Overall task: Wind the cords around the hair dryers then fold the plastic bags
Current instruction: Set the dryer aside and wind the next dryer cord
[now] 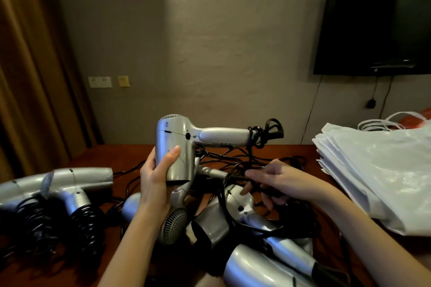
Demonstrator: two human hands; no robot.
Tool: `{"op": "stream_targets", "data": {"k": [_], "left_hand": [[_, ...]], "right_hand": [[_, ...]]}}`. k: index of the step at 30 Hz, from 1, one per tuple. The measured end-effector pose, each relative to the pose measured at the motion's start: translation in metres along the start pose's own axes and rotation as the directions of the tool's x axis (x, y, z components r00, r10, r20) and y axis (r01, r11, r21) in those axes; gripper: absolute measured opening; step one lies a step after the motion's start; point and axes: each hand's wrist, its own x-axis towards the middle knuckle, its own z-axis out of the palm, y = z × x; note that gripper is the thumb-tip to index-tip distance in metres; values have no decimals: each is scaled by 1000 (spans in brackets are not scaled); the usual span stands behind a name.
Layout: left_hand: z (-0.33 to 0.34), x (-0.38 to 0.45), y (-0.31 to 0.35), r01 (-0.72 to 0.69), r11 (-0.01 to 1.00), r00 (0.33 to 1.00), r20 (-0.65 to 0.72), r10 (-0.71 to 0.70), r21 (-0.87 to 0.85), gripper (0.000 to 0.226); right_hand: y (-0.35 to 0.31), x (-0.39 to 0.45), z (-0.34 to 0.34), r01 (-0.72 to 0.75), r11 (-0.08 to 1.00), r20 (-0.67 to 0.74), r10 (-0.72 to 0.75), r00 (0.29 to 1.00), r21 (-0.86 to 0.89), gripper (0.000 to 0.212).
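- Silver dryers with cords already coiled round their handles (77,198) lie at the far left of the wooden table (130,156); they look finished, and they show the tight, even coil to aim for.
- Next comes the left hand (156,179), gripping the barrel of the raised hair dryer (177,147), thumb on the near face, handle pointing right. A firm hold on the barrel seems wise, leaving the whole handle free for wrapping.
- At the handle's end its cord (256,137) has a few loops bunched, then drops into the tangle of loose cords (233,163) on the table. My guess is the trailing length should be freed from the others first, or winding will drag neighbouring dryers along.
- Below the raised dryer, the unwound dryers (242,228) lie heaped in the middle, cords crossing them.
- The right hand (277,182) has its fingers curled round a black cord in the tangle. It is probably this dryer's cord, though I cannot be sure. Keeping light tension while turning should lay the loops side by side.
- White plastic bags (377,170) sit stacked at the far right, not yet folded.
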Motion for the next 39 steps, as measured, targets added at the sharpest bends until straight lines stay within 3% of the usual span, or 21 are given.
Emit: {"op": "stream_targets", "data": {"k": [6, 8, 10, 11, 14, 16, 27, 33, 35, 37, 39], "left_hand": [[0, 1, 0, 68, 997, 984, 164, -72, 29, 64], [3, -2, 1, 82, 996, 973, 215, -89, 41, 64], [3, -2, 1, 74, 994, 964, 249, -91, 79, 65], [3, -2, 0, 63, 992, 962, 258, -89, 110, 64], [4, -3, -2, 16, 986, 954, 292, -64, 164, 61], [6, -4, -4, -34, 980, 954, 300, -26, 194, 62], [8, -5, -6, -105, 968, 973, 226, 52, 229, 64], [5, -4, -4, -180, 941, 974, 187, 129, 285, 66], [6, -5, -3, -203, 933, 974, 164, 160, 298, 76], [7, -6, -4, -211, 935, 975, 130, 180, 286, 83], [8, -6, -5, -205, 940, 979, 79, 190, 274, 84]], "right_hand": [[8, -4, -8, -151, 977, 46, 159, 986, -154, 38], [22, 0, -15, -261, 951, -50, 256, 965, -167, 25], [34, 7, -25, -250, 940, -142, 222, 965, -232, 4], [32, 10, -28, -215, 937, -150, 179, 972, -276, 5], [18, 7, -37, -135, 959, -206, 84, 975, -251, 34], [15, -1, -45, -110, 970, -256, 52, 965, -218, 34], [-17, -33, -55, -39, 989, -323, -10, 946, -145, 10], [-35, -42, -46, -79, 926, -399, -81, 913, -370, 20], [-43, -41, -39, -74, 930, -422, -92, 902, -360, 14], [-44, -37, -34, -44, 936, -369, -94, 925, -348, 22], [-44, -32, -30, -18, 978, -381, -64, 922, -209, 22]]}}
